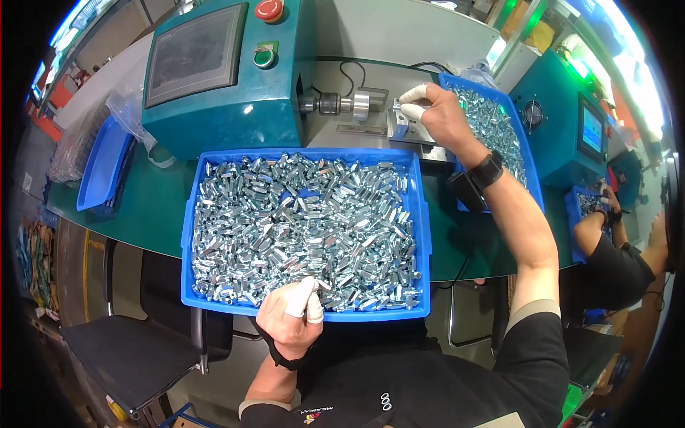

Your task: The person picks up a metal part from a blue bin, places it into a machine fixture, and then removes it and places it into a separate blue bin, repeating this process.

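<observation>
My left hand (291, 317), with white finger cots, is over the near rim of a blue tray (187, 246). Its thumb and fingers are pinched at the edge of a heap of small silvery hex metal fittings (303, 228); whatever is between the fingertips is hidden. My right hand (446, 120), also in finger cots, reaches to a metal fixture block (399, 128) on the machine. Thumb and forefinger close on a small metal fitting at the top of the block, only partly visible. A round metal chuck (360, 105) faces the block from the left.
A green machine (271, 100) with a dark screen and red button stands behind the tray. Another blue tray (531, 167) of fittings lies at the right, beside a second green machine (564, 121). A co-worker's arm (592, 232) shows far right. A chair (135, 349) stands lower left.
</observation>
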Tool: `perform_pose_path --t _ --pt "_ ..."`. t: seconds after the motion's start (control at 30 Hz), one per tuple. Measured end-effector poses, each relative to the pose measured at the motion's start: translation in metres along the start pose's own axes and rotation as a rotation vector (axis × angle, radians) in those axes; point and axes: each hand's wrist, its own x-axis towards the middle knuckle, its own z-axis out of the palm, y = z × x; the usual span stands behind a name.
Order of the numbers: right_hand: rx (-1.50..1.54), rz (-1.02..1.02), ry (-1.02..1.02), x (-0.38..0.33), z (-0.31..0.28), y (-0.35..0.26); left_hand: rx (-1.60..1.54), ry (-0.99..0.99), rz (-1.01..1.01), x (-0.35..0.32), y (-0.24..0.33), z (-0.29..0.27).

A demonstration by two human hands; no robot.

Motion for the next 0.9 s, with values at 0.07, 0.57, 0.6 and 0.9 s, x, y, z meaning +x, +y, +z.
perform_pose_path --t 0.07,0.57,0.6,0.9 --pt "-0.043 -0.043 -0.008 0.002 0.002 0.002 0.008 -0.006 -0.001 0.000 0.000 -0.001" --pt "0.321 0.270 -0.045 -0.036 0.008 0.000 0.000 -0.017 -0.010 0.002 0.003 -0.001" --pt "0.309 0.230 -0.077 -0.035 0.008 -0.001 -0.003 -0.021 -0.009 0.002 0.003 -0.001" --pt "0.204 0.018 -0.255 -0.012 0.009 0.000 -0.013 -0.018 -0.009 0.003 0.002 0.001"
